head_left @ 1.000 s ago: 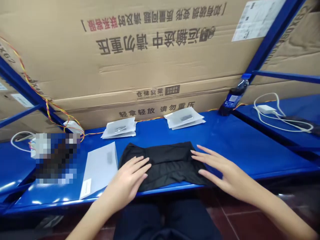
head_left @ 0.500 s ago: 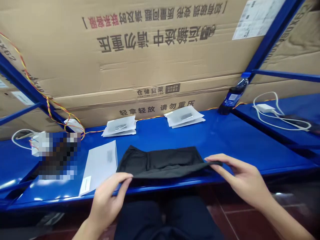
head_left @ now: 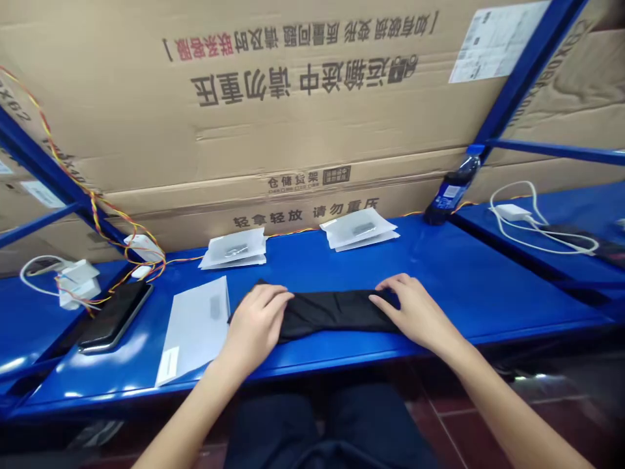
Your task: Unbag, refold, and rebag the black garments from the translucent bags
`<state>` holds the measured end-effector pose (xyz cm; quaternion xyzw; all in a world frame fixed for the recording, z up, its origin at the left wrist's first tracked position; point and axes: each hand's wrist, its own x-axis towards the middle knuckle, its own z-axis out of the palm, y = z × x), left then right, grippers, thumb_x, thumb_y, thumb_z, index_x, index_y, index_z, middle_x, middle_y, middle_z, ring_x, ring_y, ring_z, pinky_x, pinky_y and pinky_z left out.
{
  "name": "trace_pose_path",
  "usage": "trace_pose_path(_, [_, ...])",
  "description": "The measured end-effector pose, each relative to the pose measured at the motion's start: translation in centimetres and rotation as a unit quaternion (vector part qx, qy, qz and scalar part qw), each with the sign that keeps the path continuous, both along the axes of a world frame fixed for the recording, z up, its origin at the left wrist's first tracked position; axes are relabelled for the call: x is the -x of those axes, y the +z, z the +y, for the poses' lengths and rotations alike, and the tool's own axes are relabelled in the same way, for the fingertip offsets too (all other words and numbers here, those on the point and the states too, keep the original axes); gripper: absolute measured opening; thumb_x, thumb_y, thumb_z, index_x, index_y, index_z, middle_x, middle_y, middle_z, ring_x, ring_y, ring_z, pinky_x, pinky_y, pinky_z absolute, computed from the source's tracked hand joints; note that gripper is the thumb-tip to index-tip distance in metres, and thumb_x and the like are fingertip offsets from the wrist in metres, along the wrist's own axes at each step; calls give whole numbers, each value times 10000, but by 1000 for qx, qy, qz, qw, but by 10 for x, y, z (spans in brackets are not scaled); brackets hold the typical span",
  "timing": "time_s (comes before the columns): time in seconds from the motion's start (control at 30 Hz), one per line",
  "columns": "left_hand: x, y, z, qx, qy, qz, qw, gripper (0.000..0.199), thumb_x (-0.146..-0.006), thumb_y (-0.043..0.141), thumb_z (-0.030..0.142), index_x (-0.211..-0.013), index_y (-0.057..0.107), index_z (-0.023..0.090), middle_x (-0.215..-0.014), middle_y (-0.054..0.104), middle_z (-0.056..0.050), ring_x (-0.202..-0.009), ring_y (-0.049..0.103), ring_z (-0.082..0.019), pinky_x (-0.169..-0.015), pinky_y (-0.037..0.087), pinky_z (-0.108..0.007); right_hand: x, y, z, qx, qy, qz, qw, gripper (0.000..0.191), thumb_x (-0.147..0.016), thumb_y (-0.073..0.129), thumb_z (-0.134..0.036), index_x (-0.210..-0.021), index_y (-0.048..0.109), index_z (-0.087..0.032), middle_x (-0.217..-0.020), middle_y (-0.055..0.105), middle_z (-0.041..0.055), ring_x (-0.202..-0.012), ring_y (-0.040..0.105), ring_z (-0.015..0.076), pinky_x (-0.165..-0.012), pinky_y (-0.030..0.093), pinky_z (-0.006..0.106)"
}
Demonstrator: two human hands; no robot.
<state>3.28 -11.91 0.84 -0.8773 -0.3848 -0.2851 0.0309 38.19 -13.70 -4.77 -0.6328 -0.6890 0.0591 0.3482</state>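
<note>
A black cloth (head_left: pixel 336 311) lies folded into a narrow strip along the front part of the blue shelf (head_left: pixel 493 293). My left hand (head_left: pixel 261 319) grips its left part, the fingers bent together over the fabric and hiding some of it. At the strip's right end, my right hand (head_left: pixel 410 309) holds the upper edge between thumb and fingers. Just left of the cloth lies a flat white translucent bag (head_left: pixel 195 329) with a small label.
Two folded white bags (head_left: pixel 233 249) (head_left: pixel 360 228) sit at the back, before a large cardboard box (head_left: pixel 303 130). A dark bottle (head_left: pixel 452 189) leans at the back right. On the left are a phone (head_left: pixel 114 316), white adapters (head_left: pixel 78 283) and twisted wires; a white cable (head_left: pixel 541 234) lies right.
Both hands have moved up and away from the front edge, folding the cloth's near side over. The strip is narrower and lies flatter; my left hand now covers its left part.
</note>
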Motion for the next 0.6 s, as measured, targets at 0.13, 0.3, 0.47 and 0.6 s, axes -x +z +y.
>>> trace_pose_path(0.13, [-18, -17, -22, 6, -56, 94, 994, 366, -1096, 537, 327, -1414, 680, 216, -1500, 670, -133, -1404, 630, -326, -1147, 564, -519, -10, 8, 4, 76, 9, 122, 990, 351, -917, 629, -617, -902, 623, -267, -842, 729, 73, -797, 710, 298, -702, 584, 424])
trace_pose_path(0.3, [-19, -27, -43, 23, -43, 131, 990, 586, -1082, 569, 421, -1608, 479, 180, -1630, 531, -171, -1515, 509, -368, -1175, 540, -555, -41, 22, 23, 158, -8, 243, 957, 357, -842, 735, -575, -1003, 694, -259, -776, 764, 62, -713, 737, 275, -566, 538, 348])
trace_pose_path(0.47, [-17, -18, -61, 6, -70, 89, 994, 519, -1096, 535, 352, -1580, 509, 168, -1562, 611, -165, -1489, 549, -336, -1172, 557, -522, -60, 56, 37, 111, -108, 158, 975, 269, -833, 743, -433, -1007, 733, -229, -911, 769, 125, -856, 743, 318, -685, 567, 406])
trace_pose_path(0.6, [-26, -12, -74, -17, -93, 24, 995, 360, -1088, 526, 241, -1415, 651, 153, -1402, 734, -151, -1407, 638, -307, -1165, 577, -489, -16, 75, 27, 22, -141, 24, 989, 225, -876, 698, -393, -1044, 690, -243, -926, 713, 112, -838, 683, 321, -718, 526, 441])
